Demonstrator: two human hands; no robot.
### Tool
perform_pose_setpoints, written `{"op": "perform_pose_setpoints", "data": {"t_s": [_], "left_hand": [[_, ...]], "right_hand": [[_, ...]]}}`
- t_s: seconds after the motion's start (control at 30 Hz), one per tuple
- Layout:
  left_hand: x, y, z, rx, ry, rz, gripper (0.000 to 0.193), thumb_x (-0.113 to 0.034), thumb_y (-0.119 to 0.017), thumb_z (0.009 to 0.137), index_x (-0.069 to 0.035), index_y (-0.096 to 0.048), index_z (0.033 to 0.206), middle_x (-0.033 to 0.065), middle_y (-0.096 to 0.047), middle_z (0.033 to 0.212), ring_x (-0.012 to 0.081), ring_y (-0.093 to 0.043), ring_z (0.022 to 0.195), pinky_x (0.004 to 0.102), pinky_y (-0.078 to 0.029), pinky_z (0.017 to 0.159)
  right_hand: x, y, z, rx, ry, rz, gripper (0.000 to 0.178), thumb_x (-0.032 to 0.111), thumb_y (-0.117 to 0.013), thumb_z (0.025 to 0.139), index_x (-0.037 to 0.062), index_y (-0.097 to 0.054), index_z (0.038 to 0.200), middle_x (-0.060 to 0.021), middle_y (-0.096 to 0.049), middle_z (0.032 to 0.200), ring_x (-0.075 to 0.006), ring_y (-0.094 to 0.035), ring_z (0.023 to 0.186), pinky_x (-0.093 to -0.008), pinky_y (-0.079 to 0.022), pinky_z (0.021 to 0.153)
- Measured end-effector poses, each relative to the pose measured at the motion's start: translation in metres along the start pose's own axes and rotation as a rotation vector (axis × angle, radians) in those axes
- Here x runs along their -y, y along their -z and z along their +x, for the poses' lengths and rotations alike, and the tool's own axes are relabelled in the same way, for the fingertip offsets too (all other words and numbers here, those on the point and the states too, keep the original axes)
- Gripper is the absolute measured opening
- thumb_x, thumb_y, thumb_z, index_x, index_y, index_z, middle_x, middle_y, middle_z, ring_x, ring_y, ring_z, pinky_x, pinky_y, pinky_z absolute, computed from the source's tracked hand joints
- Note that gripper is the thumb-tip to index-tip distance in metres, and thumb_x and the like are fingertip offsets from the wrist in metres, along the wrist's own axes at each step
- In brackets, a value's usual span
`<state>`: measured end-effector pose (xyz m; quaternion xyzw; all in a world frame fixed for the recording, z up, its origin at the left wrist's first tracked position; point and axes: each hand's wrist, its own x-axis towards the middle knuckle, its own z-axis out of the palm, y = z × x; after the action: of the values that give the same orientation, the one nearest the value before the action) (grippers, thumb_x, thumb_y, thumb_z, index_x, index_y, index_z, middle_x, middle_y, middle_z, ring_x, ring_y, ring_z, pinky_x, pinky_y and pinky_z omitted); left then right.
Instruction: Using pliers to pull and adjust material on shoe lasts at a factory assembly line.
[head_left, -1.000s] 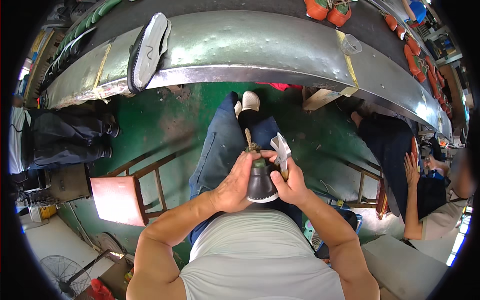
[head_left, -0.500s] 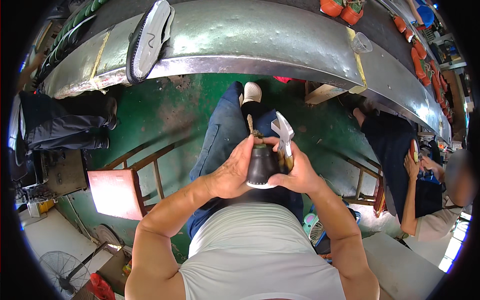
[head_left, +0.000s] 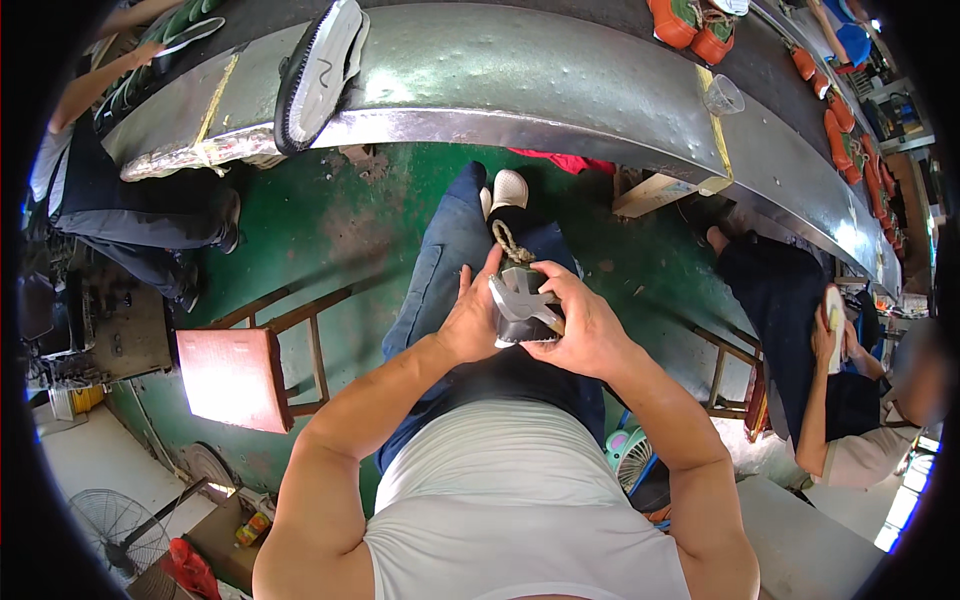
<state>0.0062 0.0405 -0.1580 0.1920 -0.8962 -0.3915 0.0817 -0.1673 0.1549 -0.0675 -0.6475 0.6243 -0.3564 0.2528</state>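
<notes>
Above my lap, a black shoe on a last is held upright between both hands. A loop of twisted rope rises from its top, and a pale edge runs along its bottom. My left hand is pressed against the shoe's left side, its fingers partly hidden behind it. From the other side my right hand is closed round a silver tool with a hammer-like head, which lies across the front of the shoe. The tool's handle is hidden in that hand, whose fingers also touch the shoe.
A metal-topped bench curves ahead, bearing a black-and-white shoe, orange shoes and a clear cup. Stools stand either side. One person is at left, another at right. A small fan sits beside my right arm.
The tool has swung from upright beside the shoe to lying across its front. The shoe has tilted and the rope loop shows more. At left, a person's arm now reaches over the bench.
</notes>
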Motion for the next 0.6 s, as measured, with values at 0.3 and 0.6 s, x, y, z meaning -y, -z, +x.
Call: {"op": "perform_pose_setpoints", "data": {"t_s": [0.3,0.6], "left_hand": [[-0.019,0.051,0.022,-0.413,-0.627,0.049,0.096,-0.007,-0.08,0.069,-0.004,-0.028,0.149,0.031,-0.041,0.142,0.0518,-0.048,0.126,0.0672,-0.033,0.108],[-0.044,0.098,0.055,-0.424,-0.938,0.23,0.053,-0.006,-0.066,0.085,-0.018,-0.046,0.133,0.0252,-0.05,0.136,0.0466,-0.053,0.123,0.0658,-0.035,0.108]], "right_hand": [[-0.002,-0.004,-0.058,-0.275,-0.21,0.742,0.046,0.023,-0.067,0.097,0.0026,-0.043,0.131,-0.0189,-0.049,0.144,-0.0255,-0.05,0.131,-0.039,-0.047,0.103],[0.017,-0.006,-0.048,-0.393,-0.511,1.136,0.03,0.013,-0.064,0.097,0.0047,-0.053,0.124,-0.003,-0.063,0.105,-0.0046,-0.044,0.068,-0.0217,-0.036,0.057]]}}
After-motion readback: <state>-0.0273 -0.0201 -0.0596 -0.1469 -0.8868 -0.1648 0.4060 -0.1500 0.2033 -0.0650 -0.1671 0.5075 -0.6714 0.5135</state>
